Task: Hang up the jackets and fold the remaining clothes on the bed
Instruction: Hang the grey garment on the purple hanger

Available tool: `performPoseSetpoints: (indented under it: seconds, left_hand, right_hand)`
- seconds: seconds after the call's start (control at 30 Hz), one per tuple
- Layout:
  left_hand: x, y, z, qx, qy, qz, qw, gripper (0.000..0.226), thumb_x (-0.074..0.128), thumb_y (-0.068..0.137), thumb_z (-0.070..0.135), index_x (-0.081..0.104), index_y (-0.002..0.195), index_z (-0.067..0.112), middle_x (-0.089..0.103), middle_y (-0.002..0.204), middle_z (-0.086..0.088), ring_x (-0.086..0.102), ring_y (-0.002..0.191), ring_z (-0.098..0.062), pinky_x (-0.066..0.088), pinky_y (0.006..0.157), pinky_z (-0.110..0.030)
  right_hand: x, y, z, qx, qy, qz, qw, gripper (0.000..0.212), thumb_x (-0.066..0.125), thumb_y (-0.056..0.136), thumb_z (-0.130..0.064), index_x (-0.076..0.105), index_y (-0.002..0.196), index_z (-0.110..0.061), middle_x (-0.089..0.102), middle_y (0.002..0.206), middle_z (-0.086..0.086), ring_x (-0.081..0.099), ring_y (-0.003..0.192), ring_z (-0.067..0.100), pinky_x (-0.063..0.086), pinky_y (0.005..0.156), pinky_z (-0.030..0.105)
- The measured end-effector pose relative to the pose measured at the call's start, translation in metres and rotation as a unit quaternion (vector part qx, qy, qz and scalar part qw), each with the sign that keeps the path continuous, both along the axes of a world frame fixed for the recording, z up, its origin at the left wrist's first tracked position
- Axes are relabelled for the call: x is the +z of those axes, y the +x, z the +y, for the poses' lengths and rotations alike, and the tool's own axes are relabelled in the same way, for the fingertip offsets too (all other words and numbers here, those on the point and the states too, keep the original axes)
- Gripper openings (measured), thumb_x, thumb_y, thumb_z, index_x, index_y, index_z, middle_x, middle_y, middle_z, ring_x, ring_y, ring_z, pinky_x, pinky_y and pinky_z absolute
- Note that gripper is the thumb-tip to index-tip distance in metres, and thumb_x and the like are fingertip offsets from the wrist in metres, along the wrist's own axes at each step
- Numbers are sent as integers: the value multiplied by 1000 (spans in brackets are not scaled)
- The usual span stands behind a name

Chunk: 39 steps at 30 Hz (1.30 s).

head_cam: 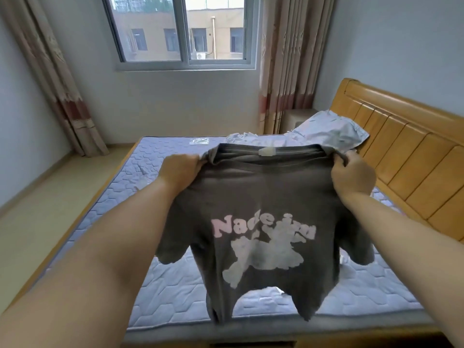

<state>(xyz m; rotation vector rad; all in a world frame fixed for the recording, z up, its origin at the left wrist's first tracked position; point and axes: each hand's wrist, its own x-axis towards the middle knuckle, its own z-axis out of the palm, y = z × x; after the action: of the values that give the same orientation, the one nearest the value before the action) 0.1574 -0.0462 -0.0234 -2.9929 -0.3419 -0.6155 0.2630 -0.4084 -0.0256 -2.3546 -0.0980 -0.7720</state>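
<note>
Shirt [251, 197], grey, hangs in the air over the bed [155, 285], printed side to the camera; left hand [179, 169] grips one shoulder, fingers curled tight round a bunch of cloth; right hand [352, 174] grips the other shoulder the same way; neither holds anything else.

Risks, as I judge them: each hold is on gathered cloth rather than a flat seam, so one side may slip and the shirt drop crooked; the hem hangs uneven and the body is rucked, so laying it down as it is would fold creases in; the sleeves droop loose and could tuck under; the hem is close to the near edge of the bed, so a short lay could let it slide off.

Writing: the print [263, 229] shows pink letters, "Nade" clear, the rest bent by a fold and unsure; a pale figure sits below; the neck label [267, 151] is too blurred to read.

Further off, pale clothes [329, 133] lie by the headboard [401, 151].
</note>
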Motion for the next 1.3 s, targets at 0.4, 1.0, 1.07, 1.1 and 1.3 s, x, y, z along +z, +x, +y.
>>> performPoseSetpoints:
  seconds: [0.4, 1.0, 1.07, 1.1, 1.3]
  left_hand:
    - [-104, 118, -2, 198, -204, 195, 939, 34, 50, 90, 9, 56, 123, 6, 57, 127, -15, 55, 117, -33, 47, 89, -38]
    - [-288, 265, -100, -5, -525, 304, 795, 71, 51, 94, 17, 11, 153, 25, 31, 153, -4, 56, 111, -21, 49, 86, -30]
    - [-317, 272, -116, -12, -492, 319, 810, 70, 48, 94, 16, 10, 153, 25, 17, 159, 0, 46, 126, -22, 47, 96, -38]
    - [-334, 276, -125, -16, -468, 327, 821, 70, 47, 94, 16, 9, 153, 26, 12, 160, 0, 38, 134, -25, 44, 101, -42]
    - [-442, 311, -168, -39, -266, 356, 895, 80, 51, 94, 22, -2, 153, 30, -8, 161, -6, 0, 148, -28, 16, 118, -48]
  right_hand:
    - [-99, 109, 60, -8, -160, 224, 961, 21, 52, 86, -14, 68, 95, -4, 65, 101, 20, 59, 96, 39, 42, 71, 34]
    - [-308, 209, 69, 48, -6, 535, 843, 45, 55, 89, -19, 46, 131, -5, 52, 131, 17, 49, 121, 35, 40, 102, 40]
    - [-342, 210, 58, 40, -13, 546, 837, 44, 53, 88, -18, 47, 130, -6, 52, 130, 18, 50, 119, 35, 41, 101, 43]
    - [-358, 211, 53, 42, -19, 551, 833, 44, 52, 89, -17, 47, 131, -6, 51, 130, 18, 49, 118, 36, 41, 101, 44]
    - [-456, 228, 28, 82, -121, 483, 863, 55, 51, 90, -16, 35, 142, -7, 32, 148, 13, 30, 137, 29, 27, 113, 39]
